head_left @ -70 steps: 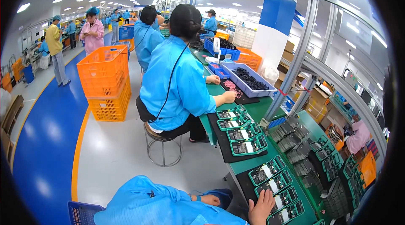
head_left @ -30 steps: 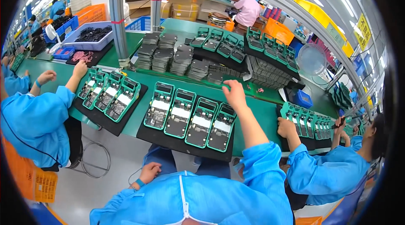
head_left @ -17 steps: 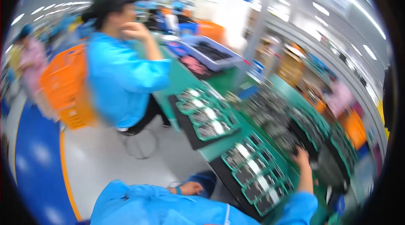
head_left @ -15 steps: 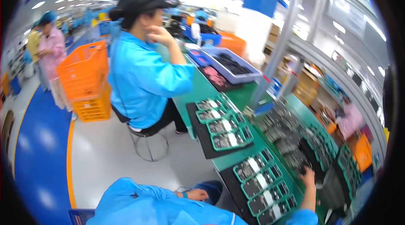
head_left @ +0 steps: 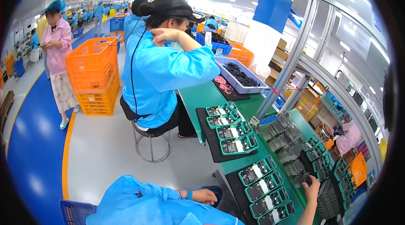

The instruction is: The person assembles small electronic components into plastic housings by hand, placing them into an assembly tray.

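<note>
My right hand point(head_left: 311, 188) reaches to the right side of the bench. Its fingers close on a small dark flat piece point(head_left: 304, 178), whose kind I cannot make out, beside stacks of grey flat parts point(head_left: 290, 151). My left hand point(head_left: 204, 196), a blue band at its wrist, lies low by my lap with loosely bent fingers and nothing visible in it. Between my hands, several green-framed trays point(head_left: 263, 183) holding dark electronic parts and a white strip rest in a row on a black mat point(head_left: 236, 191).
Farther along the green bench point(head_left: 192, 107) are more green-framed trays point(head_left: 236, 140). A co-worker point(head_left: 168, 60) in blue sits there on a stool. Stacked orange crates point(head_left: 93, 73) stand on the floor to the left. Metal posts point(head_left: 287, 56) rise along the bench.
The whole view has shifted and become sharper. My right hand stays by the grey stacks, with the dark piece now plainer at its fingers. The co-worker's raised elbow points farther right.
</note>
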Tool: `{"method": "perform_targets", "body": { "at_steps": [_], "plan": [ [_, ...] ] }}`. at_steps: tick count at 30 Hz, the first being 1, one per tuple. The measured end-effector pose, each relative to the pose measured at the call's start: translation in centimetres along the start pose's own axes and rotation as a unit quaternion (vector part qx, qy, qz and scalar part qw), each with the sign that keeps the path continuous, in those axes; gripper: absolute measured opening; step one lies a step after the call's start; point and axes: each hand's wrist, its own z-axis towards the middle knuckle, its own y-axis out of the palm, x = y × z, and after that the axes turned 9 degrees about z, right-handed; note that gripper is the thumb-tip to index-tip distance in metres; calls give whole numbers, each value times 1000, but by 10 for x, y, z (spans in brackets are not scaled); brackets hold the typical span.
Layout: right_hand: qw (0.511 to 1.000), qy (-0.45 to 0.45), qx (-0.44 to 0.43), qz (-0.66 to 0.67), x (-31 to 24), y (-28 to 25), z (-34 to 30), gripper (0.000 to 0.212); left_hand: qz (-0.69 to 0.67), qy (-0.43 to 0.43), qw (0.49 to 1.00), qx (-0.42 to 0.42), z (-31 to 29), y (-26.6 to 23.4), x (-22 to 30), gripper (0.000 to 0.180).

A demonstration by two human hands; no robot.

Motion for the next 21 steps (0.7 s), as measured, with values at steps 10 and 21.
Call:
{"method": "perform_targets", "body": {
  "at_steps": [10,21],
  "plan": [
    [917,-283,-232,157,-198,8,-143,47,-435,142,829,-322,-4,36,91,49],
    [912,-351,-185,108,-215,46,-160,45,-465,151,840,-236,-21,30,79,31]
  ]
}}
